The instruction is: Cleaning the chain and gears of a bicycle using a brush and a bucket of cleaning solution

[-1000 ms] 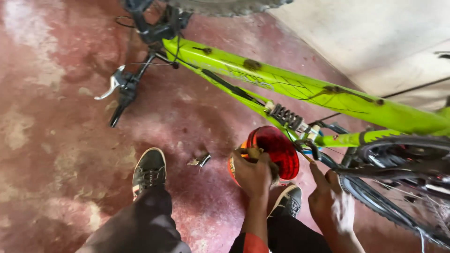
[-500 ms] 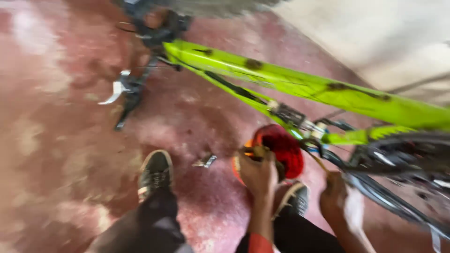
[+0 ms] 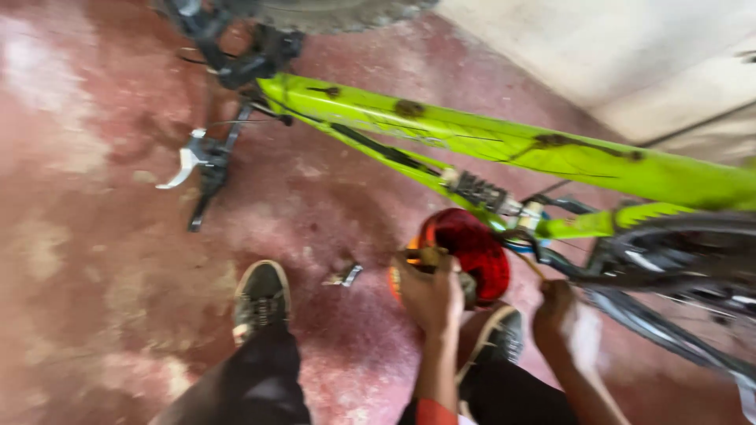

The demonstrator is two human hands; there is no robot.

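My left hand sits low in the middle of my view, curled tight around a small brownish tool whose tip pokes out above my knuckles at twelve o'clock. The frame is blurred there, so I cannot tell what kind of tool it is. Its tip presses against the red round guard at the crank of the lime-green bicycle frame, which lies on its side across the red concrete floor, running from eleven o'clock to three o'clock.

My right hand is at four o'clock from the guard, just beside it, fingers bent under the dark chainstay near the rear tyre. Whether it grips a thin stick-like piece there or only rests against the frame, I cannot tell; it looks mostly closed.

A coil spring shock sits at twelve o'clock from the guard, just above it. The handlebar with its silver brake lever lies far off at ten o'clock. A small metal piece lies on the floor at nine o'clock from my left hand, near it but apart. My left shoe stands beyond that, and my right shoe sits between my two hands, just below the guard.
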